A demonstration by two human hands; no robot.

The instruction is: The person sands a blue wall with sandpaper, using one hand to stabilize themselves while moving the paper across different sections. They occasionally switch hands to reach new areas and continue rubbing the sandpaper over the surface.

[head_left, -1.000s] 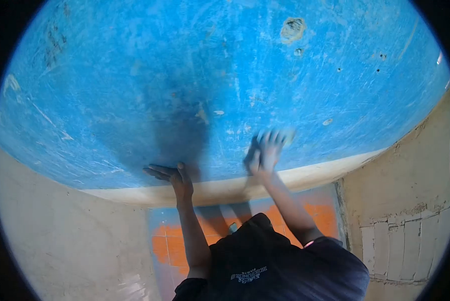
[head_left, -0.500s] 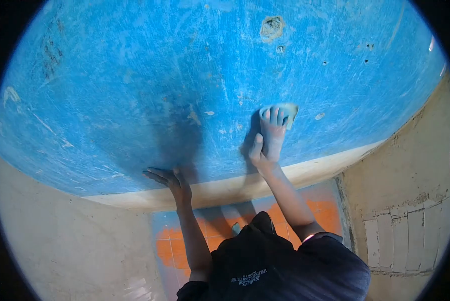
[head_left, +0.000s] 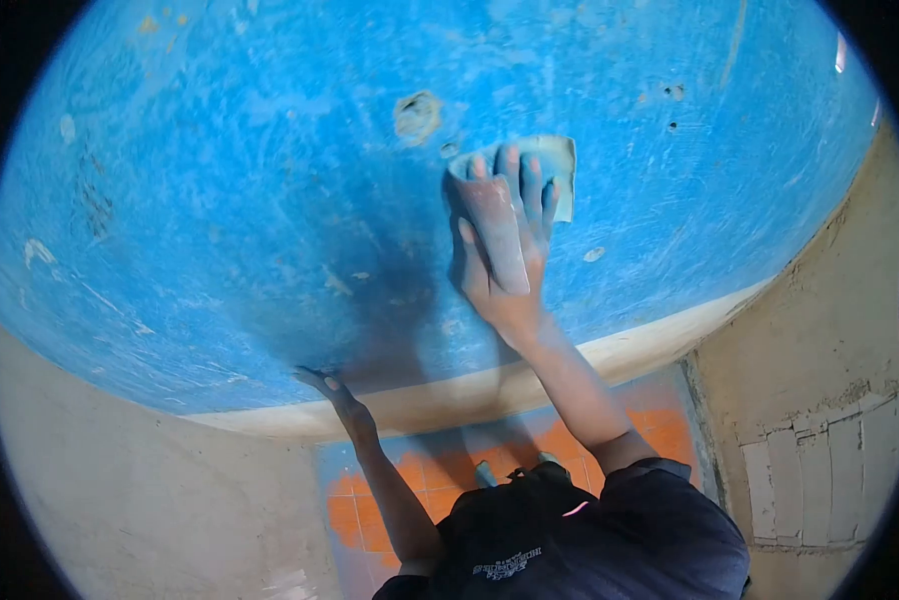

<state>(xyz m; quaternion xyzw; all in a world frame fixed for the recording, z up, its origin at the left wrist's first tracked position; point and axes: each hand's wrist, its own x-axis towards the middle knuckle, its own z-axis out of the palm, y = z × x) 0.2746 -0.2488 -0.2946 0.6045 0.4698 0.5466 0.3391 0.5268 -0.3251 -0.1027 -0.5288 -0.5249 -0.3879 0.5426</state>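
Note:
My right hand (head_left: 531, 262) presses a sheet of sandpaper (head_left: 563, 160) against the blue painted wall (head_left: 269, 200). The sheet's pale side shows past the spread fingertips, and a reddish-brown strip of it curls back over the hand. Blue-white dust coats the fingers. Low on the wall to the left, my left hand (head_left: 345, 402) rests near the bottom edge of the blue paint with fingers stretched out; nothing shows in it, though its palm is partly hidden.
A chipped hole (head_left: 417, 118) and smaller holes mark the wall above. Below the paint runs a cream band (head_left: 449, 400). Dusty orange floor tiles (head_left: 434, 475) lie underneath. Bare plaster walls (head_left: 139, 470) stand on both sides, with pale vertical strips (head_left: 814, 475) at the lower right.
My right hand has moved up the wall with the sandpaper, and a strip now folds back over the hand. My left hand stays low on the wall. The camera view has shifted.

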